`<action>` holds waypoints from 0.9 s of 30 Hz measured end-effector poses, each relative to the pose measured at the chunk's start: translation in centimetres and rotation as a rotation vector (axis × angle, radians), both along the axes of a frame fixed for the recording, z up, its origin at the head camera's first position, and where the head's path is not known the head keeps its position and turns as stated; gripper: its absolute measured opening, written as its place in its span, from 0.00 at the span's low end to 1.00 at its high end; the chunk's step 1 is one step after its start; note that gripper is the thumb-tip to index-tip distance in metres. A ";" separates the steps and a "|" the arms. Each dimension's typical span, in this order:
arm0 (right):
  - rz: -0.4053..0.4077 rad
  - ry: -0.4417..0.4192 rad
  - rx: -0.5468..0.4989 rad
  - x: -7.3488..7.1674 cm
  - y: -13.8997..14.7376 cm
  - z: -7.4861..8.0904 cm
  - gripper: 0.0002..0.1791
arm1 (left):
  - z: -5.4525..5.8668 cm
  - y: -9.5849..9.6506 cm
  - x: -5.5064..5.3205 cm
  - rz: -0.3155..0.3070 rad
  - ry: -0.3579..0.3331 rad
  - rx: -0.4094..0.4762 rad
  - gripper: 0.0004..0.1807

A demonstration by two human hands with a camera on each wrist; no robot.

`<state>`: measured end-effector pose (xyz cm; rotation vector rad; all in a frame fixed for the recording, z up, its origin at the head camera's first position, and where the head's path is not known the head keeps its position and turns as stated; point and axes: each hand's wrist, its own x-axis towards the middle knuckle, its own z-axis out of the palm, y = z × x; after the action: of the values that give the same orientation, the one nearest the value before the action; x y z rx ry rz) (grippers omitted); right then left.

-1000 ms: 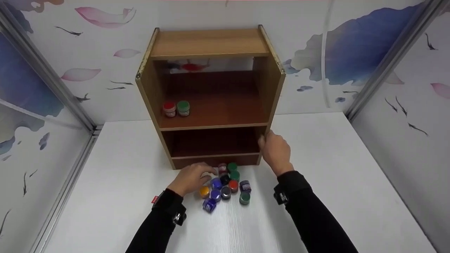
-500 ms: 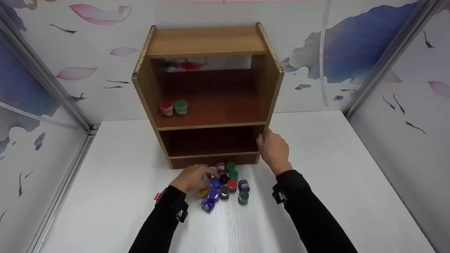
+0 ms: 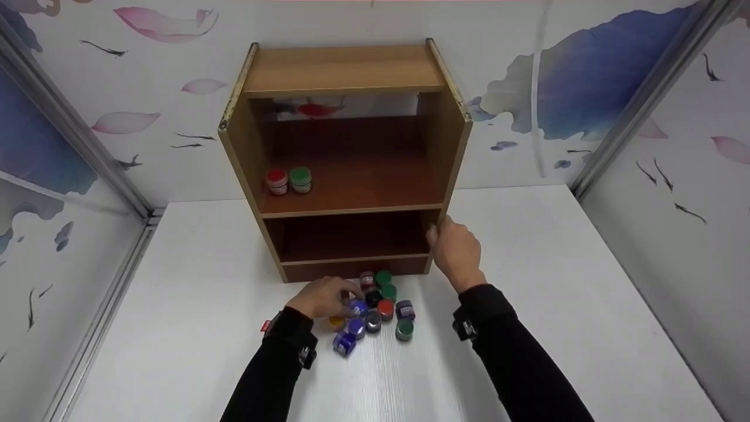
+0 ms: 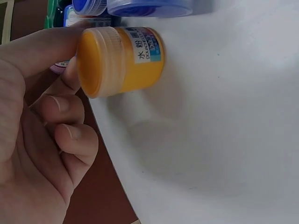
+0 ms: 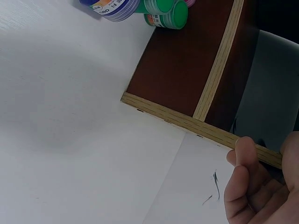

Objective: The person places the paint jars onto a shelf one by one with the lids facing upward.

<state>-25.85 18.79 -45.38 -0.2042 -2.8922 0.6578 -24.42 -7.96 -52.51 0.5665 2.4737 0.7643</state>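
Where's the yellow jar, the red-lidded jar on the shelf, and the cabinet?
Yellow jar (image 4: 131, 67): left wrist view, its body.
Red-lidded jar (image 3: 277, 177): head view, its lid.
Cabinet (image 3: 357, 176): head view, its upper shelf.

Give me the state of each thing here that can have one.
Shelf unit, upright, open-fronted
Red-lidded shelved jar, upright, closed
Green-lidded shelved jar, upright, closed
Yellow jar, upright, closed
Remaining jars, clustered, visible lids on
Left hand, among the jars, hold unclear
Right hand, gripping the shelf unit's side edge

The brown, boxy wooden shelf unit (image 3: 363, 176) looks smooth, faintly grained; in front, the orange cylindrical plastic jar (image 4: 121, 60) is glossy; beneath it, the flat white desk (image 3: 586, 293) shines softly.
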 end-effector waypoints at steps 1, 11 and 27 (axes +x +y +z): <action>0.000 -0.003 -0.002 0.0 0.0 0.0 0.20 | -0.1 0.0 0.0 -0.001 0.003 0.001 0.15; 0.001 -0.020 -0.004 0.1 0.2 0.1 0.20 | 0.2 0.5 0.2 0.015 -0.001 -0.039 0.14; -0.006 0.011 0.002 -0.1 0.1 -0.2 0.21 | -0.1 0.8 0.1 -0.029 0.068 -0.062 0.20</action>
<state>-25.95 18.84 -45.61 -0.2083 -2.8803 0.6530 -24.30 -7.21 -52.61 0.6131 2.5360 0.6654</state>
